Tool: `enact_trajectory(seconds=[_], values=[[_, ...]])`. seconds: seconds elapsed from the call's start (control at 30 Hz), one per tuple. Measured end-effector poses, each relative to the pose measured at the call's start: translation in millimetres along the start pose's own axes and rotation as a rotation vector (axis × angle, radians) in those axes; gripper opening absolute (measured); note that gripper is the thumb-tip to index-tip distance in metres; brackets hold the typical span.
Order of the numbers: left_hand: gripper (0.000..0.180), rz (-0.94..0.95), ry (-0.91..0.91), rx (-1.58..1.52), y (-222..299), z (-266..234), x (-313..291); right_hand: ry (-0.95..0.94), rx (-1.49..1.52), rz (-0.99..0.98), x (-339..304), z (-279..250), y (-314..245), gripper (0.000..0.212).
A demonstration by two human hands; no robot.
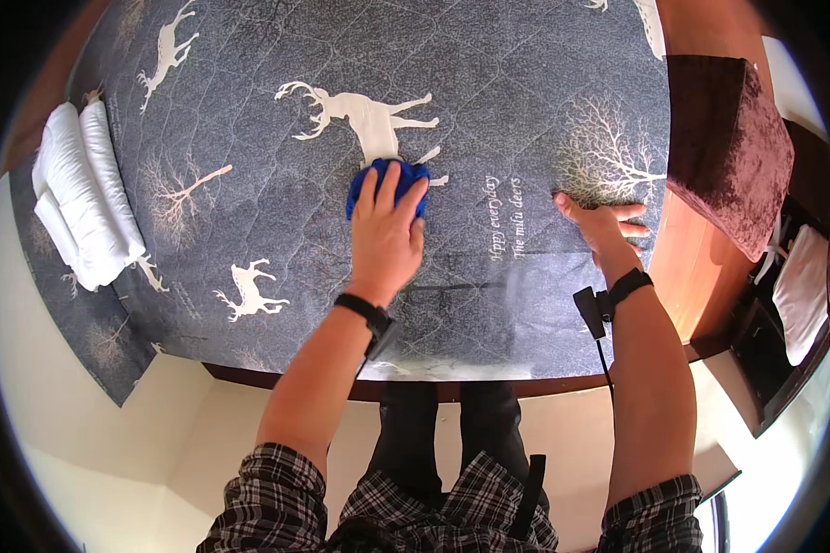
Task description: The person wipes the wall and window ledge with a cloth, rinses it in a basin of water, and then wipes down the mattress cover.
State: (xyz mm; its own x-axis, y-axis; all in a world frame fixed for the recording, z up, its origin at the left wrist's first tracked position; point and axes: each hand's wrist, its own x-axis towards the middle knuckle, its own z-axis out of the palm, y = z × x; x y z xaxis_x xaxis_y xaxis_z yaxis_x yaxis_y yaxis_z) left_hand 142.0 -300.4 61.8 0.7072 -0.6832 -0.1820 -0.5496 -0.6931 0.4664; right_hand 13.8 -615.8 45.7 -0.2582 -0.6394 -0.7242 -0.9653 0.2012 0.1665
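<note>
My left hand (pixel 385 244) presses down on a bunched blue cloth (pixel 353 195), its fingers bent over the top of it. The cloth lies on a dark grey-blue patterned bedspread (pixel 489 101), just below a pale printed deer (pixel 371 120). To the right, my right hand (pixel 603 229) rests on the bedspread with its fingers spread and nothing in them, beside a printed pale tree (pixel 613 147) near the right edge. Part of the blue cloth is hidden under my left fingers.
Folded white bedding (pixel 88 198) lies at the left edge. A reddish-brown velvety cover (pixel 747 157) drapes over the wooden surface (pixel 673 263) at the right. Farther right, a white pillow-like item (pixel 802 290) sits by dark furniture. The bed's near edge runs in front of my legs.
</note>
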Motion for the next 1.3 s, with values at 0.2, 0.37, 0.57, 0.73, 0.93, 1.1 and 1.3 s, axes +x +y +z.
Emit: enact_trajectory(seconds=[0.2,0.37,0.57,0.73,0.93,1.1,1.3], values=[[0.054,-0.179,0.177,0.212,-76.5,-17.4,25.8,0.011,0.006,0.015,0.7,-2.0,0.0,0.185],[0.067,-0.592,0.313,0.265,-121.8,-18.3,12.3,0.002,0.017,0.024,1.4,-0.5,-2.5,0.188],[0.068,-0.306,0.224,0.146,11.2,35.6,34.5,0.033,-0.026,0.006,9.5,-5.6,7.1,0.188],[0.064,0.024,0.066,-0.184,97.2,54.9,27.0,-0.004,-0.021,-0.023,-6.0,4.1,-0.5,0.189],[0.062,-0.101,0.061,-0.119,101.3,72.6,-39.2,-0.069,0.013,-0.082,6.2,-4.1,-4.6,0.188],[0.065,-0.576,0.209,0.075,33.2,69.1,-108.9,-0.117,0.017,-0.040,-5.5,-15.6,-2.4,0.188],[0.066,-1.088,0.330,0.139,-24.0,75.7,-162.3,-0.093,0.018,-0.056,-6.6,-3.1,1.7,0.185]])
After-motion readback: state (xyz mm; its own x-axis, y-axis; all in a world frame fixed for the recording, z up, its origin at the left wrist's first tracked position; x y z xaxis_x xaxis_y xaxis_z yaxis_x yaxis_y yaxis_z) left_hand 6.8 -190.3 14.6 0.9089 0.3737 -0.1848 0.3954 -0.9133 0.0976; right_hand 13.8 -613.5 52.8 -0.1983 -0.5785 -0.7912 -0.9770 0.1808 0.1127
